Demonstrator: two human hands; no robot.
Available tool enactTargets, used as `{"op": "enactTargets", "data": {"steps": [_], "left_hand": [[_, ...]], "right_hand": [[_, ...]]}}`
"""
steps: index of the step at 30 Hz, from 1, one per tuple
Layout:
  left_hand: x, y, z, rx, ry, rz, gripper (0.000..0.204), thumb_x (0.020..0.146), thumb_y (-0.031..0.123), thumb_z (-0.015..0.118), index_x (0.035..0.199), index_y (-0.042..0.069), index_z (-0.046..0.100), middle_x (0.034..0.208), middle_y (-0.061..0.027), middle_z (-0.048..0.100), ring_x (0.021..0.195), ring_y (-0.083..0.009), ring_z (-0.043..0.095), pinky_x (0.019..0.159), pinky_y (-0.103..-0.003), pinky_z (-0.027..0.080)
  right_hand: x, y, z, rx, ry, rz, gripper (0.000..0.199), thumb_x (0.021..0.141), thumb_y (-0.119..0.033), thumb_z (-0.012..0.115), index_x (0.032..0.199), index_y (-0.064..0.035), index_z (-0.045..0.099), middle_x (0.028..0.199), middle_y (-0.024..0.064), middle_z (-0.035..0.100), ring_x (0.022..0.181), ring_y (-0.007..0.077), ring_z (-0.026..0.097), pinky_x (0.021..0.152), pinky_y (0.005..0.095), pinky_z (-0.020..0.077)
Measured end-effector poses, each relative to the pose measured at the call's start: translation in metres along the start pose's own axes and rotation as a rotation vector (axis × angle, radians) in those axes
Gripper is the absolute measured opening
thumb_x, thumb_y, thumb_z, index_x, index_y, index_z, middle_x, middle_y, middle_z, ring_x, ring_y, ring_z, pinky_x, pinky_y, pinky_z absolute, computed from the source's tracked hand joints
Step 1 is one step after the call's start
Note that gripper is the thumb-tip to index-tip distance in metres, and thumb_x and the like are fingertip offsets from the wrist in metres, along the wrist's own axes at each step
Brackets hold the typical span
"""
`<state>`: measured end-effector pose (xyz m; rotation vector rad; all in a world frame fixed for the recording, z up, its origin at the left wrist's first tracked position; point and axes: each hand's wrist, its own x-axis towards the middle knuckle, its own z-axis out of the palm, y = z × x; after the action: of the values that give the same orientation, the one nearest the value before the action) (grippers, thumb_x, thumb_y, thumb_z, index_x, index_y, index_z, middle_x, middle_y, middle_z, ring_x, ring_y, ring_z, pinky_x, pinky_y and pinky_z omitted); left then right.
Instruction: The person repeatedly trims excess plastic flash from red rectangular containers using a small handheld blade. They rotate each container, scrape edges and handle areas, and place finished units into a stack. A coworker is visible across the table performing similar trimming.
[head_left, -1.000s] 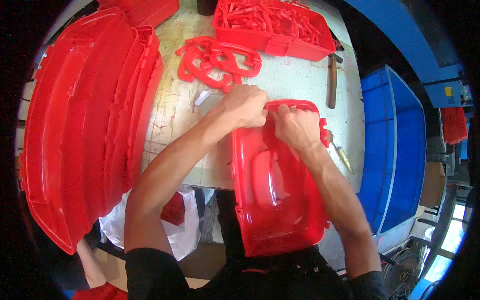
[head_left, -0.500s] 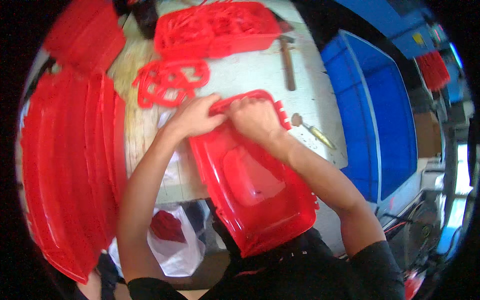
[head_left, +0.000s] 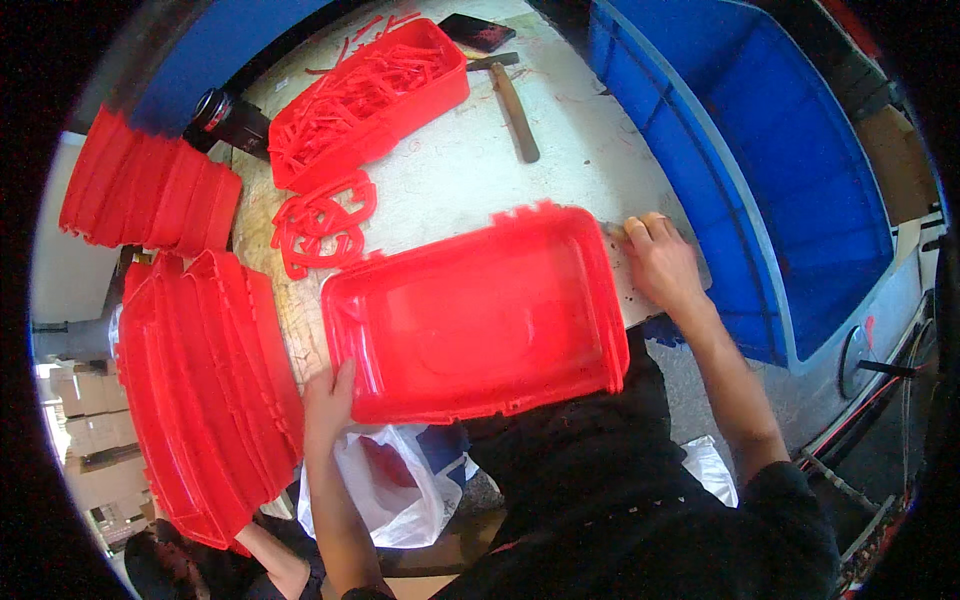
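A red, shallow rectangular plastic tray [head_left: 470, 330] lies sideways before me, its inside facing up and its near edge by my body. My left hand [head_left: 328, 398] grips its left end at the near corner. Beyond the tray's right end, my right hand [head_left: 662, 262] rests at the table, fingers curled round a small hand tool [head_left: 614, 231]. Only a bit of that tool shows; the hand covers the rest. Looped red plastic pieces [head_left: 325, 222] lie past the tray's far left corner.
Red bin of plastic strips [head_left: 360, 115] at the back; beside it a hammer [head_left: 518, 115] and a black container [head_left: 228, 122]. Stacked red trays [head_left: 205, 390] stand left, near another person's forearm [head_left: 275, 556]. A blue crate [head_left: 740, 190] stands right; a white bag [head_left: 390, 490] hangs below.
The tray has turned from lengthwise to crosswise. My right hand has left its far rim and moved right to the small tool; my left hand has shifted to the tray's left end.
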<state>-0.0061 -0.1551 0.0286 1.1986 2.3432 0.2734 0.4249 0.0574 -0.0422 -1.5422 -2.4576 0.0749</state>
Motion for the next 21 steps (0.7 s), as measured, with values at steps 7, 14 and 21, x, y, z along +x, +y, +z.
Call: {"op": "enactTargets", "data": {"steps": [7, 14, 21], "left_hand": [[0.007, 0.13, -0.005, -0.048, 0.401, 0.459, 0.033, 0.091, 0.026, 0.068, 0.107, -0.003, 0.068, 0.108, -0.021, 0.069, 0.097, -0.0353, 0.068, 0.087, -0.045, 0.052], [0.1, 0.223, 0.08, 0.202, 0.238, 0.571, 0.05, 0.089, 0.047, 0.069, 0.119, 0.008, 0.06, 0.091, -0.0215, 0.071, 0.087, -0.039, 0.07, 0.076, -0.048, 0.053], [0.1, 0.219, 0.097, 0.273, 0.386, 0.591, 0.042, 0.088, 0.05, 0.069, 0.098, 0.01, 0.06, 0.068, -0.0179, 0.068, 0.064, -0.04, 0.068, 0.056, -0.05, 0.048]], "right_hand": [[-0.031, -0.004, -0.027, 1.26, -0.195, 0.485, 0.027, 0.104, -0.029, 0.05, 0.112, -0.0064, 0.063, 0.077, -0.0011, 0.057, 0.071, 0.0086, 0.053, 0.063, 0.0255, 0.0434], [-0.014, -0.021, -0.014, 1.624, -0.308, 0.457, 0.028, 0.106, -0.031, 0.046, 0.097, -0.0089, 0.06, 0.07, -0.0046, 0.051, 0.059, 0.0055, 0.044, 0.054, 0.0233, 0.0362], [-0.002, -0.024, -0.002, 1.572, -0.381, 0.474, 0.034, 0.106, -0.031, 0.046, 0.086, -0.0074, 0.059, 0.067, -0.0058, 0.046, 0.062, 0.0062, 0.041, 0.057, 0.026, 0.0354]]}}
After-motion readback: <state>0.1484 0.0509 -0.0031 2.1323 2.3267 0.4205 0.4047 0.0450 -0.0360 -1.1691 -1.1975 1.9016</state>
